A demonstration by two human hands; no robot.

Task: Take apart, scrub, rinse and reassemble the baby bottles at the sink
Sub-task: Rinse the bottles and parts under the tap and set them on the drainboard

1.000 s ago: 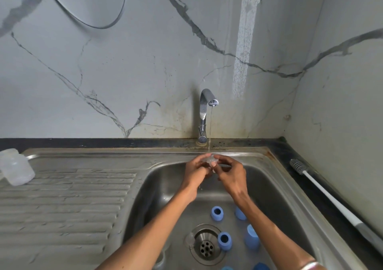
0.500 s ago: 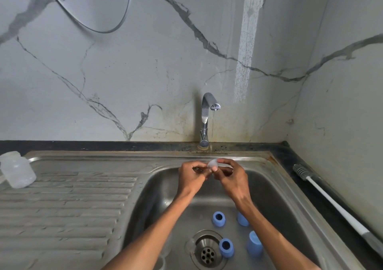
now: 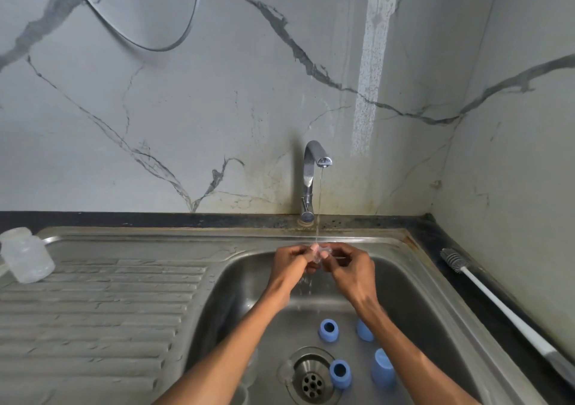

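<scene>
rinsing one small clear silicone teat (image 3: 320, 253) under the chrome tap's (image 3: 311, 180) stream.
my left hand (image 3: 291, 264) and right hand (image 3: 353, 267) pinch it; four blue plastic collars (image 3: 329, 330) lie in the steel basin (image 3: 435, 327).

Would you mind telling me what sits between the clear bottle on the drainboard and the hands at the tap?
In the head view, only bare ribbed drainboard lies between the clear bottle and the left hand.

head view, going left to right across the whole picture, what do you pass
bottle → drainboard → left hand → clear teat under the tap → right hand → brush
</scene>
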